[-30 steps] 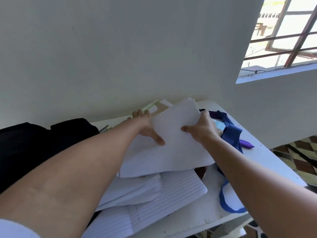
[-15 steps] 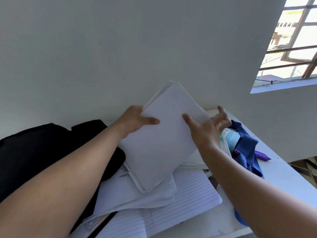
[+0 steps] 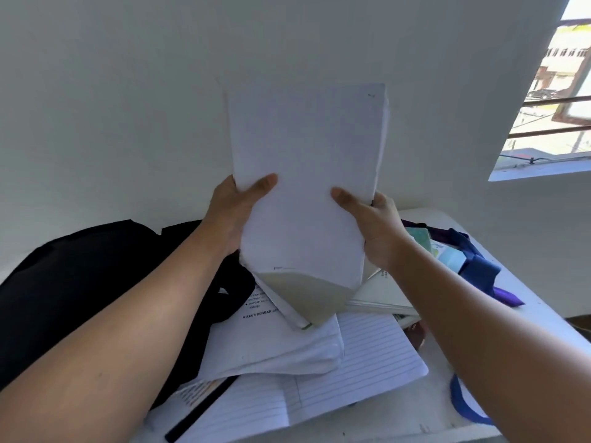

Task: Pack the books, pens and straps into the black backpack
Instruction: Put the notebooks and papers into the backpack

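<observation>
I am holding a white book point(image 3: 307, 174) upright above the bench point(image 3: 543, 318), left hand point(image 3: 230, 212) and right hand point(image 3: 377, 228) each keeping its grip clamped on a lower edge, likely squaring it for the black backpack point(image 3: 80, 282) lying at the left.

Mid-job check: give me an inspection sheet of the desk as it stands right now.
Surface: white table, mostly covered.
Job's things: white book held upright in the air; black backpack lying at left; lined notebook and more books stacked beneath; blue strap at right. Pens: none surely seen.
Clutter: nothing seen.
Grippers: left hand and right hand each grip a side edge of the white book.
Cables: nothing seen.
Surroundings: plain wall; barred window at upper right.
</observation>
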The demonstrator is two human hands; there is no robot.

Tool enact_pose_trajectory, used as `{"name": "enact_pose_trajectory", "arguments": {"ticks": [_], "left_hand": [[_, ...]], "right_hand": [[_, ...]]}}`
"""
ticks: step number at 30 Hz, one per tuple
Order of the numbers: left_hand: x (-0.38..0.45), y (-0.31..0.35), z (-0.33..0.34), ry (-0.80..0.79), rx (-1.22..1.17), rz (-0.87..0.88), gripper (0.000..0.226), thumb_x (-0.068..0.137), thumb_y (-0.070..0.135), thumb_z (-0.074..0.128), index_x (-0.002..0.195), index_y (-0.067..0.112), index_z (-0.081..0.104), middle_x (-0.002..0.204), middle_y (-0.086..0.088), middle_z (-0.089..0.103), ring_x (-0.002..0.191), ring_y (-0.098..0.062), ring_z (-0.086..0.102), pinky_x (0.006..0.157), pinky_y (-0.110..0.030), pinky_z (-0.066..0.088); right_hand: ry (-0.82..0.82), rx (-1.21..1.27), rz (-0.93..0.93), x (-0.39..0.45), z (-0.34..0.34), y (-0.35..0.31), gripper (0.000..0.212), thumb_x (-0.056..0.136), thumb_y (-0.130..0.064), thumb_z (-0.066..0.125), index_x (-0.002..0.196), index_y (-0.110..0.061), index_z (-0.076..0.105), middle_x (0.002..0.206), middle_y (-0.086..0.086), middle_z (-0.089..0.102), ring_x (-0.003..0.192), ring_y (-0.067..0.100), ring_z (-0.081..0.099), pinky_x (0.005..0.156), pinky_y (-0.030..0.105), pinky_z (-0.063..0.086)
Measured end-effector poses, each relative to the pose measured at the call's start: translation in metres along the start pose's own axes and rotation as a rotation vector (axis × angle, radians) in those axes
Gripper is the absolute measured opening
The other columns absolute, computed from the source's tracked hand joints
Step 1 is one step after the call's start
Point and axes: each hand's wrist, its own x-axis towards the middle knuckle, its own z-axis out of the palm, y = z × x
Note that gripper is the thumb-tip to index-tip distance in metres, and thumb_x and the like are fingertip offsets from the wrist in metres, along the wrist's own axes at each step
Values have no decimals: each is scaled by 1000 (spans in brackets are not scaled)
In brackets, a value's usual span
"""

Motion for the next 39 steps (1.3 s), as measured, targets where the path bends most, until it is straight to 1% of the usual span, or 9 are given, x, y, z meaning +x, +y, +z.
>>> {"name": "enact_pose_trajectory", "arguments": {"ticks": [8,12,15,19,22,25,29,33,39], "left_hand": [[-8,-34,10,-53,337,44,47,96,28,72,136,19,49,126,5,65,114,-10,66,95,-26,54],[-8,-39,19,101,631,72,66,91,45,73,136,19,32,131,-8,41,119,-24,49,99,-37,45],[-22,-62,24,170,770,181,46,93,30,71,125,13,42,119,-9,47,113,-30,51,93,-39,44],[-50,-90,37,-185,1111,132,6,92,16,62,92,23,62,94,0,68,94,-27,66,74,-31,49],[-70,-95,57,-444,1436,201,28,88,52,66,85,24,63,90,-1,70,87,-25,65,70,-31,48],[-79,-93,72,-558,1652,309,32,91,47,65,97,16,63,101,-9,69,94,-31,66,67,-29,39],[-83,-90,84,-534,1691,361,14,95,19,54,85,11,59,99,-15,67,91,-36,66,63,-30,34],[-74,-84,87,-454,1492,301,24,88,21,61,70,17,46,86,-8,66,81,-29,63,59,-31,37],[-71,-86,92,-415,902,-111,38,82,24,81,64,18,48,60,6,56,56,-11,53,54,-23,38]], "right_hand": [[72,-226,9,-15,-9,28,6,98,-22,73,95,-27,75,95,-4,81,95,22,77,90,47,62],[262,-85,87,-3,-24,23,8,95,-16,74,92,-23,71,90,-2,77,87,25,74,90,53,61],[383,113,216,0,-41,24,13,96,-12,71,102,-22,65,96,1,71,90,26,69,92,54,58],[449,301,372,1,-69,36,26,93,-19,76,114,-20,62,123,5,70,110,28,68,101,53,55],[494,358,435,0,-79,41,16,93,-17,75,101,-15,62,121,8,72,106,29,71,101,52,56],[529,430,451,-8,-74,30,9,100,-10,68,98,-12,59,106,7,71,89,25,70,92,47,57],[476,498,435,-14,-70,23,8,102,-8,65,109,-8,61,116,10,72,105,29,72,99,51,57],[432,512,411,-17,-67,19,33,99,-9,68,131,-4,61,123,12,74,109,30,74,94,51,59],[329,536,388,-24,-57,12,6,104,-9,61,108,-5,61,102,10,74,88,26,73,75,44,60]]}}
